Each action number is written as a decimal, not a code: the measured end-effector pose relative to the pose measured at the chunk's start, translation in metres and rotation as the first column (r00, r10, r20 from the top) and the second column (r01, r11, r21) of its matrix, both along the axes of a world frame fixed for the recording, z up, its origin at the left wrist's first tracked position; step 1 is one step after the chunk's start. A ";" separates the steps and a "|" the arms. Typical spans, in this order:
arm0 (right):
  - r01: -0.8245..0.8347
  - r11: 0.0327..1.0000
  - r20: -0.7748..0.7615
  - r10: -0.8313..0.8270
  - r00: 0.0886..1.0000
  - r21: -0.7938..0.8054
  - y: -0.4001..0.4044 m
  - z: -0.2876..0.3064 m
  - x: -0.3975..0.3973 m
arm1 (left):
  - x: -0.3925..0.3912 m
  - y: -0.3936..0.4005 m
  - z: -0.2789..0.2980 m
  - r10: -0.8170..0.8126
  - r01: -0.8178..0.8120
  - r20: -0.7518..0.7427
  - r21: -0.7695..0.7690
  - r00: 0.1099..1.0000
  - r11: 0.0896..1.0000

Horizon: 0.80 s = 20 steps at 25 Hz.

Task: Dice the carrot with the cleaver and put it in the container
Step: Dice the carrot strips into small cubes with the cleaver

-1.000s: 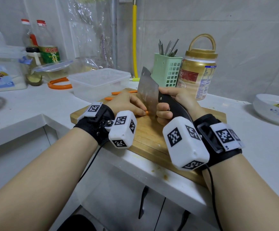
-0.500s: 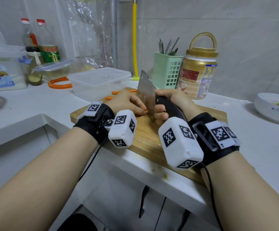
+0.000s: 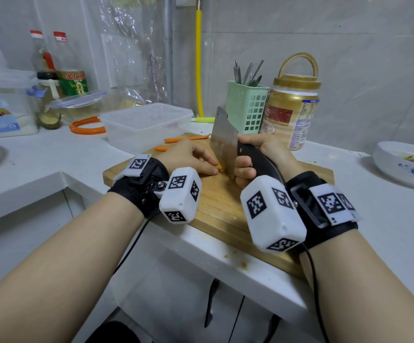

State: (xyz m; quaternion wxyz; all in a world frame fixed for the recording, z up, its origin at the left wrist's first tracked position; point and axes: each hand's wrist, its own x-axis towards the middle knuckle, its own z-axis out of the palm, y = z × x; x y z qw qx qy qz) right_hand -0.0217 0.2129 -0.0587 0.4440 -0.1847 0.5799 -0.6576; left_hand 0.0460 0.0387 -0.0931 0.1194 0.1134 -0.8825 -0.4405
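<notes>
Carrot (image 3: 221, 167) on the wooden cutting board (image 3: 216, 206), only a sliver of orange showing between fingertips and blade. Left hand (image 3: 188, 157) laid over it, fingers curled down and pressing it to the board, knuckles toward the blade. Right hand (image 3: 258, 157) wrapped tight round the dark handle of the cleaver (image 3: 223, 142), blade upright, its edge down on the carrot just beside the left fingertips. Black wrist straps with white marker blocks on both forearms, nearest the camera. Past the left hand, three loose carrot sticks (image 3: 186, 139) at the far edge of the board. Just beyond the board, on the white worktop (image 3: 52, 157), clear plastic container (image 3: 146, 125). Behind the cleaver, green utensil basket (image 3: 246, 107) beside gold-lidded jar (image 3: 292, 110). Far right, white bowl (image 3: 403, 164); far left, bottles (image 3: 60, 65) against the wall.
</notes>
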 end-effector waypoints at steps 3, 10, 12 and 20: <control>-0.005 0.997 0.023 0.007 1.000 -0.080 0.004 0.003 0.001 | -0.002 -0.001 -0.002 0.088 -0.087 -0.061 0.013 0.994 0.996; -0.049 0.997 0.070 0.054 0.996 -0.067 -0.002 -0.001 0.012 | -0.005 -0.015 -0.006 0.602 -0.538 -0.241 0.285 0.761 0.794; -0.035 0.997 0.072 0.040 0.997 -0.064 -0.001 -0.001 0.010 | -0.003 -0.015 -0.004 0.656 -0.589 -0.223 0.302 0.721 0.750; 0.149 0.988 0.042 -0.147 0.988 -0.042 -0.003 -0.006 -0.004 | -0.003 -0.015 -0.007 0.683 -0.656 -0.175 0.190 0.709 0.730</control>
